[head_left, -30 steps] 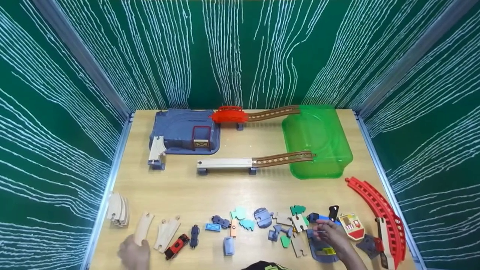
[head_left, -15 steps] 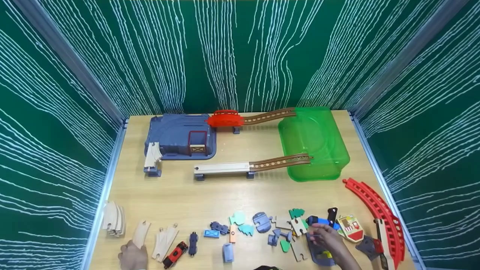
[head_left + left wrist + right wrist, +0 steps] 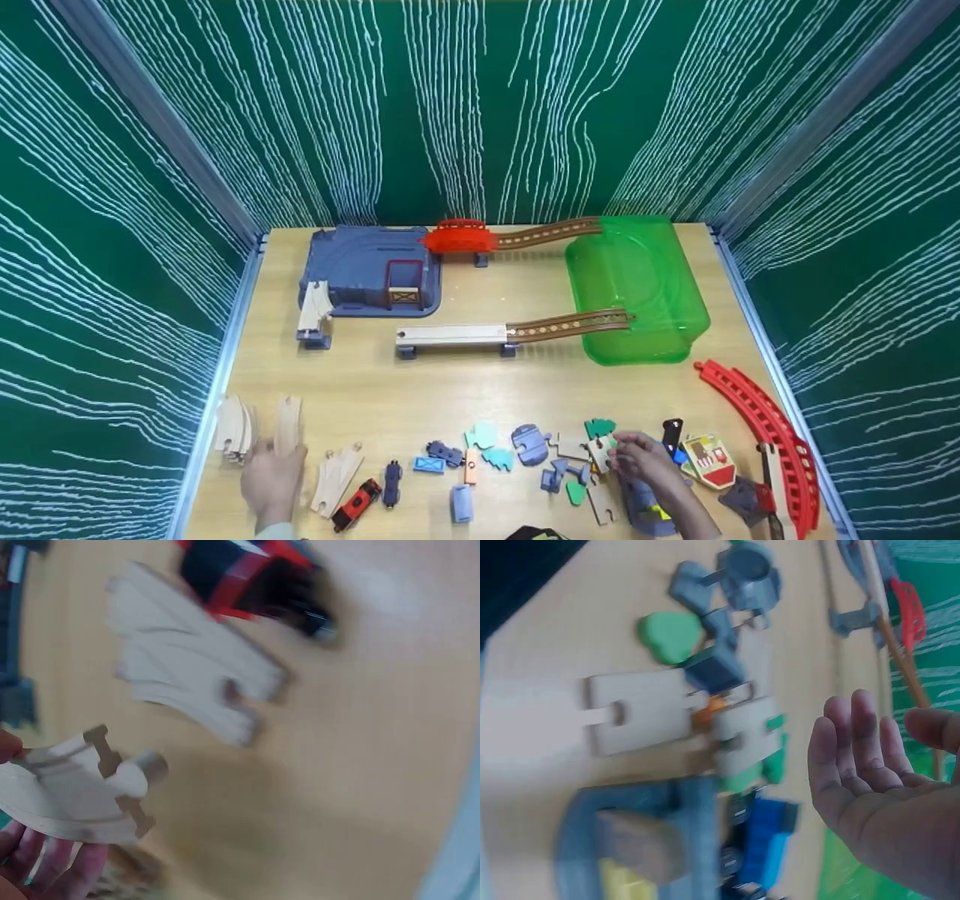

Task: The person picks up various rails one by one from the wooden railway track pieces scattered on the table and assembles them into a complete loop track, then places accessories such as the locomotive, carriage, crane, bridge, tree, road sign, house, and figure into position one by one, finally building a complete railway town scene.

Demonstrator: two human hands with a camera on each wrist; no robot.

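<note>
My left hand [image 3: 274, 480] pinches a curved wooden train track piece [image 3: 288, 424] by its edges, thumb on one side and fingers on the other. In the left wrist view the round peg of this track piece [image 3: 67, 791] sticks out, with the table below it. To its right in the head view lie wooden switch tracks [image 3: 336, 480] and a red toy train [image 3: 356, 505]. My right hand [image 3: 649, 461] holds nothing. Its fingers are relaxed, above short track pieces [image 3: 641, 709], a blue toy engine [image 3: 769, 840] and a grey-blue base [image 3: 574, 840].
A stack of curved wooden tracks [image 3: 234, 427] stands at the left edge. Farther back, a grey-blue station block [image 3: 352, 262], a red bridge [image 3: 460, 238], a raised white track [image 3: 452, 334] and a green bin [image 3: 645, 285] form a layout. Red curved track [image 3: 765, 420] lies at right.
My left hand has moved forward, carrying the wooden track piece up off its spot on the table. The right hand has shifted only slightly. The head view has tilted a little.
</note>
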